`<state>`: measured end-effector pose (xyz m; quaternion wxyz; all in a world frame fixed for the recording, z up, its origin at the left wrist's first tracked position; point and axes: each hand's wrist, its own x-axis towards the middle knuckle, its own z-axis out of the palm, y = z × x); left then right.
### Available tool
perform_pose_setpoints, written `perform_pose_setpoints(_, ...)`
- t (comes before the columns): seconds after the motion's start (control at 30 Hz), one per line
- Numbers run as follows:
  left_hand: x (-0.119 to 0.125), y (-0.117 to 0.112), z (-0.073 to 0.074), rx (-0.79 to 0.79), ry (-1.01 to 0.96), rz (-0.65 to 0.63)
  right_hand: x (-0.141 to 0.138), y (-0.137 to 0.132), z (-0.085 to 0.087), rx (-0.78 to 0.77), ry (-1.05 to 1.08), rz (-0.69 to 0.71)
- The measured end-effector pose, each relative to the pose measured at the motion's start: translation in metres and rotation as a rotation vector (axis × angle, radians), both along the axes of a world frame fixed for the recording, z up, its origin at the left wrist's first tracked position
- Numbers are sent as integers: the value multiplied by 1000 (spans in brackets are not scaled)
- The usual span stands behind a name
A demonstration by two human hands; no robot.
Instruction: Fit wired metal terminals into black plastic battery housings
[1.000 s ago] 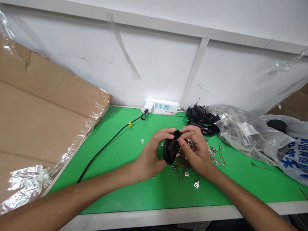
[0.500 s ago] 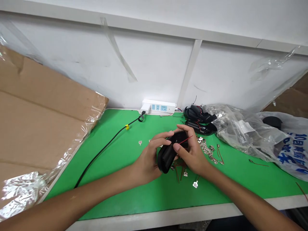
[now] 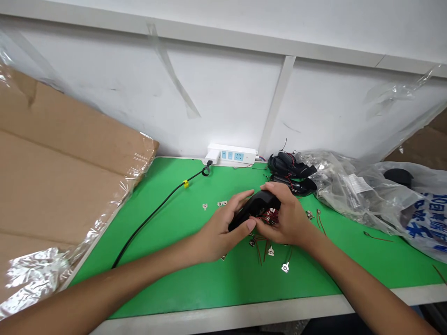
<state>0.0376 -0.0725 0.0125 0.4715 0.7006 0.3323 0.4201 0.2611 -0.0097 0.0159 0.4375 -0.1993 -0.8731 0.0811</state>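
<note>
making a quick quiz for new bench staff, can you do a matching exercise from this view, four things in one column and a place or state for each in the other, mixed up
Things
1. black plastic shell
2. white power strip
3. black cable
4. translucent plastic bag at the far right

Places and states
A. carries a yellow tag
B. printed with blue characters
C. held by the left hand and the right hand
D. at the back of the green tabletop, by the wall

Right pairs: 1-C, 2-D, 3-A, 4-B
</note>
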Motion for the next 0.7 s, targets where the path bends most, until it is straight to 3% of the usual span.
perform_pose_setpoints(0.17,-3,-1,-1,165,134,16,-2,-3,5,26,-17,24)
perform_pose_setpoints(0.43,0,0,-4,213,157,75,-6,-8,1,-97,36,-16)
perform_pose_setpoints(0.57,3,2,-4,154,93,96,-4,-6,1,-122,38,-21)
perform_pose_setpoints(0.7,4,5,-4,-59,29,107,0,-5,5,-268,-5,4)
